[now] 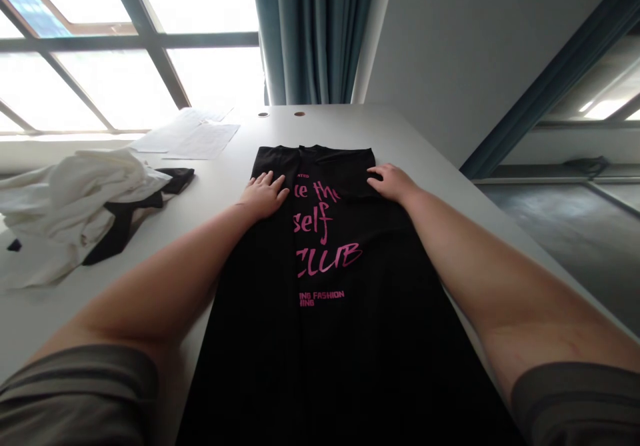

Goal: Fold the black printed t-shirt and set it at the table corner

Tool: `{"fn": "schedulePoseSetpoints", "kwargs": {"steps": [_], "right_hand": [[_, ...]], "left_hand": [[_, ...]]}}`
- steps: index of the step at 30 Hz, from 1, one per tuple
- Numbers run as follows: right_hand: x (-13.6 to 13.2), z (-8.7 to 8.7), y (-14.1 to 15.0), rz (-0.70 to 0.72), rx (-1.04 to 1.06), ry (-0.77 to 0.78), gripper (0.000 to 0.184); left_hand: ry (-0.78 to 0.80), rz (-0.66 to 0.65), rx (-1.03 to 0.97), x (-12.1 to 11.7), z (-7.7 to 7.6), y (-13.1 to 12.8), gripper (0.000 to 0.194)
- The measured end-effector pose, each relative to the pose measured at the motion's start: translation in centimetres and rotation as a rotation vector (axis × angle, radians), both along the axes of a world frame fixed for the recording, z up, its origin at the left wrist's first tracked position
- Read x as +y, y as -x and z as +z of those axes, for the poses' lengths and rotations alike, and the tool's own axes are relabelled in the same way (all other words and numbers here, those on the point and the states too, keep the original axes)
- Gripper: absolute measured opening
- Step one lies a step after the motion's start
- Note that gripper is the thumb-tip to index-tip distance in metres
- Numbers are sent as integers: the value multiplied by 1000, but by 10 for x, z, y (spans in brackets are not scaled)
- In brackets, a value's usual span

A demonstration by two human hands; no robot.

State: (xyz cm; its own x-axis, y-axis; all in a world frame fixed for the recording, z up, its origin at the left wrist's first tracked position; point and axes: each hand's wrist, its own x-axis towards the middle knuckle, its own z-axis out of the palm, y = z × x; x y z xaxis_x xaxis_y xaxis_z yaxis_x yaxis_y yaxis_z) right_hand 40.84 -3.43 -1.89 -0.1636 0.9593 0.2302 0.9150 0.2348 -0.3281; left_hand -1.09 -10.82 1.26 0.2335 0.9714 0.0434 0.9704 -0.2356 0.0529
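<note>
Head view: black garment (340,346) flat on white table (410,146)

My left hand (263,195) rests spread on it; my right hand (393,183) sits at its right edge, thumb and fingers apart, neither clamping. I'd judge it light, limp, best taken by both side edges.

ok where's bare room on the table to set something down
Bare table lies beyond the black garment, towards the curtain, and right of the right hand, out to the edge. Crowded: the left, with white cloth and papers.
</note>
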Motion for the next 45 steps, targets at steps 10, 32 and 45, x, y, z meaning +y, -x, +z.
{"fn": "schedulePoseSetpoints", "kwargs": {"steps": [10,32,45], "right_hand": [[-10,13,10,12,9,26,63],[-36,56,18,-111,656,412,63],[-66,54,112,593,300,359,77]], "left_hand": [[80,3,-19,1,3,-4,73],[7,-50,-22,0,6,5,67],[-31,-44,-82,5,-2,6,65]]}}
